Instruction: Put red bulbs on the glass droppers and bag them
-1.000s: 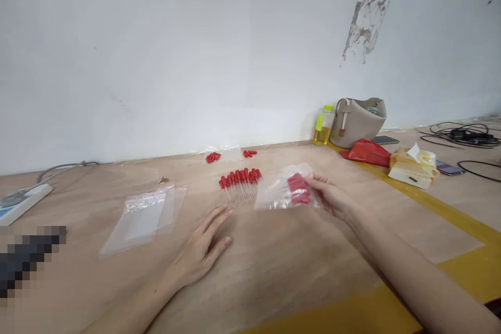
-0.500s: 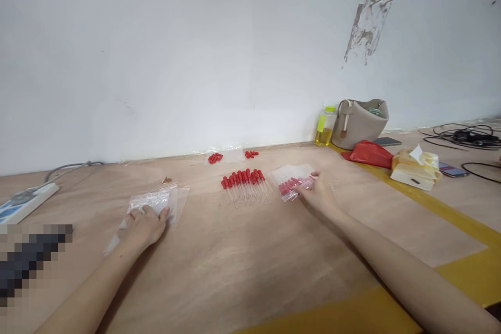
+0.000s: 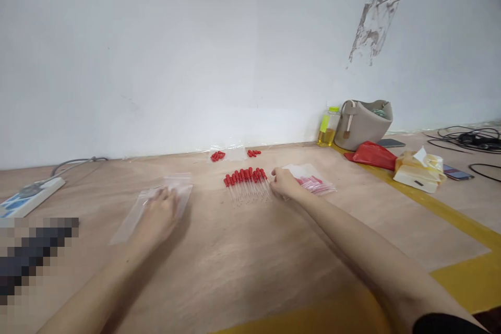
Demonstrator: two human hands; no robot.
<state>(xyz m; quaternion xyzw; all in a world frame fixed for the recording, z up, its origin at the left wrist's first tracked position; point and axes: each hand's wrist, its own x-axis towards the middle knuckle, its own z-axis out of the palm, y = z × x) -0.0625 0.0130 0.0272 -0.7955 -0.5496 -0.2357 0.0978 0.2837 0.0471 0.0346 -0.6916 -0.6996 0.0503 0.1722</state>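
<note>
My left hand (image 3: 158, 214) lies flat on a pile of clear plastic bags (image 3: 176, 185) at the left of the wooden table, fingers blurred. My right hand (image 3: 284, 183) reaches to the right end of a row of red-capped droppers (image 3: 246, 180) laid side by side, its fingers curled; whether it grips one I cannot tell. Just right of that hand lies a clear bag filled with red-capped droppers (image 3: 313, 182), untouched.
Loose red caps (image 3: 216, 155) and a small bag sit near the wall. At the back right stand a yellow bottle (image 3: 326, 128), a beige bag (image 3: 364, 122), a red pouch (image 3: 370, 154), a tissue pack (image 3: 418, 171), phones and cables. A power strip (image 3: 29, 195) lies far left.
My right hand set the filled bag down and moved left to the dropper row. My left hand went from the table's middle to the empty bags and stays there.
</note>
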